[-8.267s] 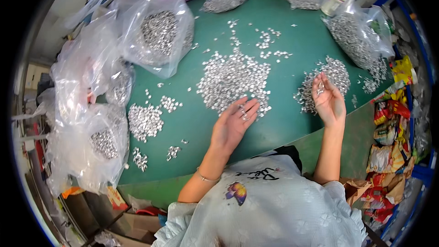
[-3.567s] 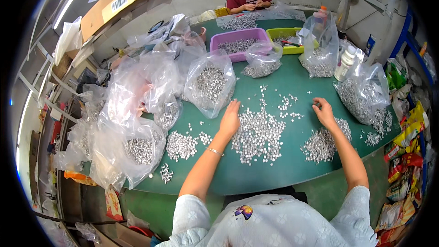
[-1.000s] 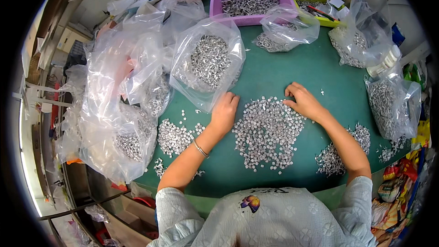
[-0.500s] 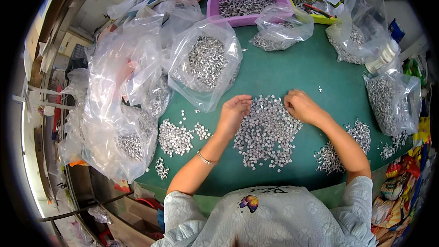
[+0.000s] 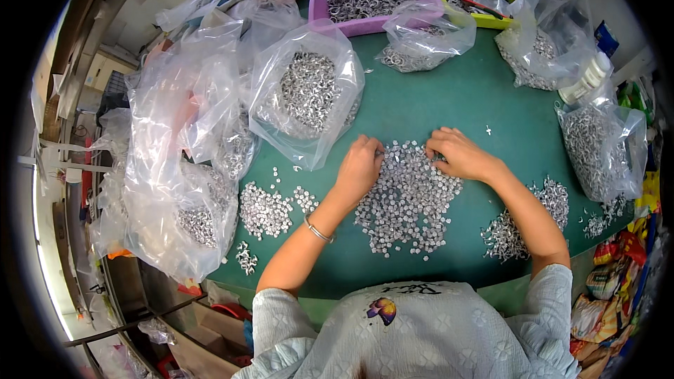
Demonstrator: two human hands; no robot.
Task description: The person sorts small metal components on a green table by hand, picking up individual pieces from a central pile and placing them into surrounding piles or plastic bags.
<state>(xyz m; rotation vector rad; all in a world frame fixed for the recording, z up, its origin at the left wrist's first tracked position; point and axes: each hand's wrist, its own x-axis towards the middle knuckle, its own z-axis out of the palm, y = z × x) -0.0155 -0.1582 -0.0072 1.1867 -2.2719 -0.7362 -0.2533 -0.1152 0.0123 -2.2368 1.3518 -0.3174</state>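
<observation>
Silvery pile [image 5: 407, 203]: left hand [image 5: 358, 168], right hand [image 5: 460, 156] apart at far edge, grip unclear. I judge gathering; next needs inward sweep.

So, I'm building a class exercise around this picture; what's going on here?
A person's bare left hand and right hand, both curled, are at the far corners of a central pile of small silvery pieces on a green table. I can't tell whether either grips a piece. A smaller pile lies to its left and a heaped pile to its right; beyond, a purple tray and a yellow-green tray hold more.
</observation>
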